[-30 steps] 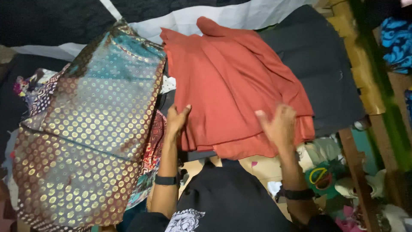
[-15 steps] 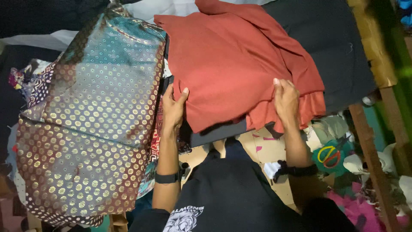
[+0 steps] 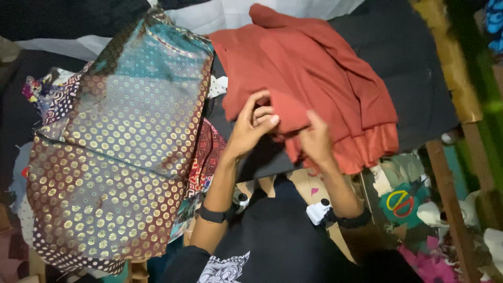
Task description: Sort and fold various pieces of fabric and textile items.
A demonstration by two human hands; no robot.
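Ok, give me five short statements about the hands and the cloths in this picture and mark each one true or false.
1. Both hands grip the rust-red garment at its near edge. True.
2. The left hand rests flat on the gold-dotted teal and maroon cloth. False: it is curled on the red garment, apart from that cloth.
3. Each wrist wears a dark band. True: one below the left hand, one below the right hand.
4. The red garment lies on a white sheet. False: it lies on a dark cloth; white fabric shows only at the far edge.
5. The gold-dotted cloth lies to the right of the red garment. False: it lies to its left.
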